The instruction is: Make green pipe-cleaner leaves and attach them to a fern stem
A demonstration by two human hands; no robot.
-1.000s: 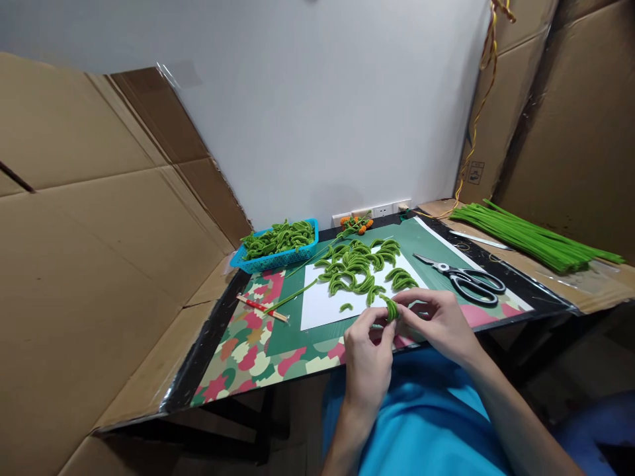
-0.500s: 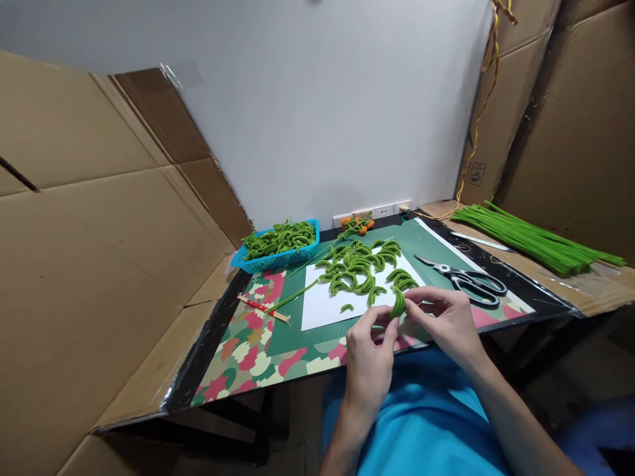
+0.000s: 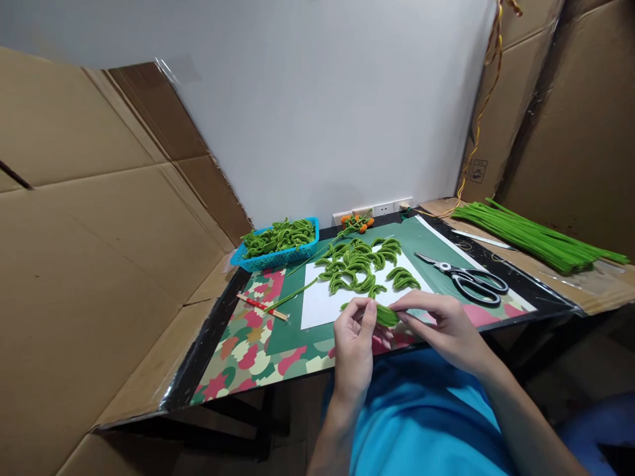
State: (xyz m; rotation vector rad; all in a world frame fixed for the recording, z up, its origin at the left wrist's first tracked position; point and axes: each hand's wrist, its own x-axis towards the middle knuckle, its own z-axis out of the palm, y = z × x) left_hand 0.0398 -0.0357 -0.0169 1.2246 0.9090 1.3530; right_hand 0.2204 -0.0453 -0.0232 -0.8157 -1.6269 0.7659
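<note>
Between my two hands is a green pipe-cleaner leaf (image 3: pixel 385 315), lying level over the near edge of the table. My left hand (image 3: pixel 354 340) pinches its left end between thumb and fingers. At the leaf's right end, the fingertips of my right hand (image 3: pixel 444 324) are closed on it. Just beyond, many curved green pipe-cleaner pieces (image 3: pixel 353 268) are spread on a white sheet (image 3: pixel 313 307). A small bunch of these curved pieces (image 3: pixel 403 278) lies apart on the right of the sheet.
Scissors (image 3: pixel 461 276) lie open on the right. A blue basket (image 3: pixel 278 258) of green pieces stands back left, with chopsticks in a red wrapper (image 3: pixel 262 307) nearer. Orange-tipped stems (image 3: pixel 357 223) lie at the back. Long green pipe cleaners (image 3: pixel 536 238) are stacked far right; cardboard (image 3: pixel 114 251) walls the sides.
The leaf has turned from nearly upright to level and now stretches between both hands. My left hand has moved a little left and up; my right hand stays on the other end.
</note>
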